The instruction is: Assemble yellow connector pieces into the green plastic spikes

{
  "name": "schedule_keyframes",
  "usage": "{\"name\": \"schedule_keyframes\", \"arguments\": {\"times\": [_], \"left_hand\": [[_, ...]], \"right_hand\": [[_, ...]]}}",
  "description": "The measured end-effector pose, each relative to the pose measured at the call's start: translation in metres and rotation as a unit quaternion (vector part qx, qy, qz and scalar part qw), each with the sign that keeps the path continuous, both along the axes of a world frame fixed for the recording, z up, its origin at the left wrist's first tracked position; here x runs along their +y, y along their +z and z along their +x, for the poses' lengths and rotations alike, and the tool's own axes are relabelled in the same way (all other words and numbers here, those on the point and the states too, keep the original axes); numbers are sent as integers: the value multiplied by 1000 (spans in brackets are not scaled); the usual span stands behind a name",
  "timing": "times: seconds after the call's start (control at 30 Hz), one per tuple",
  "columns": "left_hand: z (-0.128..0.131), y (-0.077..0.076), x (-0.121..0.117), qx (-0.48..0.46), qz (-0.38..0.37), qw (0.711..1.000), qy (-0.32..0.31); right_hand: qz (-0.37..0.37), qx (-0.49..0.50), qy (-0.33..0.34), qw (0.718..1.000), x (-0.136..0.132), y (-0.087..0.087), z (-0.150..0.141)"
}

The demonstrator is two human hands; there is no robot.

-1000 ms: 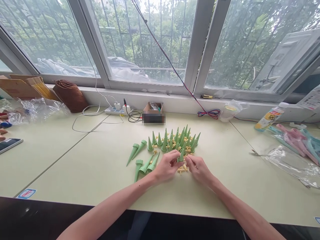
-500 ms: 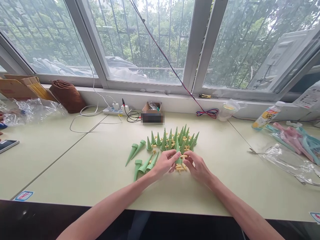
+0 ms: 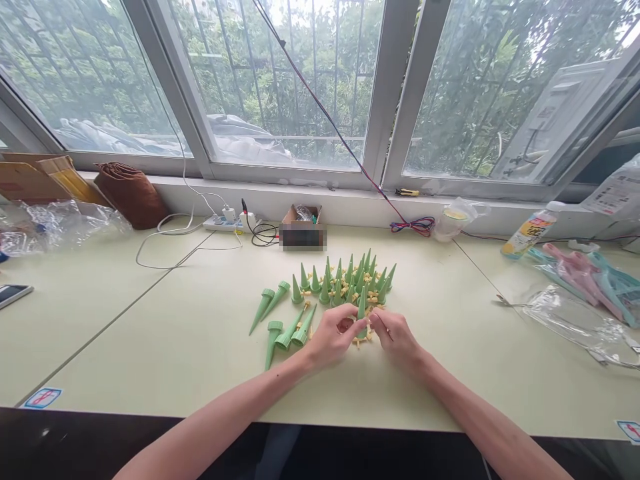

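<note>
One green spike [image 3: 362, 305] pinched in left hand [image 3: 336, 333], right hand [image 3: 399, 336], grip unclear, tabletop [image 3: 367, 390] spreading toward near edge [image 3: 370, 426]

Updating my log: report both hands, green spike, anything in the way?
Left hand holding green spike, tip up. Right hand close beside it, grip unclear. Yellow pieces by the hands; upright spikes just beyond.

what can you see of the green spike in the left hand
The spike is pale green and looks like plastic: a slim cone narrowing to a point. It is roughly upright, tip up, in front of the other spikes. The left hand grips it; the right hand is close on the other side, contact unclear. Its lower end is too blurred to make out.
</note>
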State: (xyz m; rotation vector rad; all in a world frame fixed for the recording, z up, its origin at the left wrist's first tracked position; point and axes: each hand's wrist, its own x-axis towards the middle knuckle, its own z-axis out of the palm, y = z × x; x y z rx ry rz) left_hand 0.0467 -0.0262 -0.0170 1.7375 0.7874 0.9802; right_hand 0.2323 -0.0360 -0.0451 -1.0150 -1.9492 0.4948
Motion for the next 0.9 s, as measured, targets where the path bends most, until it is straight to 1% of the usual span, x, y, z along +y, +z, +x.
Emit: {"name": "schedule_keyframes", "arguments": {"times": [0.07, 0.1, 0.13, 0.2, 0.3, 0.4, 0.47, 0.57, 0.7, 0.8, 0.9], "left_hand": [[1, 0, -1, 3, 37, 999, 15], [1, 1, -1, 4, 36, 999, 15], [1, 2, -2, 3, 19, 1000, 10], [1, 3, -2, -9, -45, 999, -6], [0, 6, -1, -41, -135, 990, -22], [-1, 7, 2, -75, -182, 980, -20], [-2, 7, 4, -91, -207, 974, -20], [-2, 7, 6, -110, -233, 966, -20], [-1, 6, 6, -118, -256, 959, -19], [-1, 6, 5, -114, -254, 960, -27], [-1, 6, 3, -90, -231, 968, -31]], "right_hand": [[-16, 4, 4, 1000, 0, 1, 0], [-21, 7, 6, 1000, 0, 2, -1], [-24, 10, 7, 1000, 0, 3, -1], [-25, 18, 4, 1000, 0, 5, -1], [-32, 32, -7, 999, -3, 10, -2], [-50, 48, -5, 998, -5, 13, -4], [-50, 53, 1, 997, -5, 14, -4], [-32, 44, 9, 998, -4, 13, -4], [26, 13, 7, 1000, -1, 9, -1], [64, -1, 4, 998, -1, 7, 0], [80, -7, 2, 997, -1, 8, 1]]}}
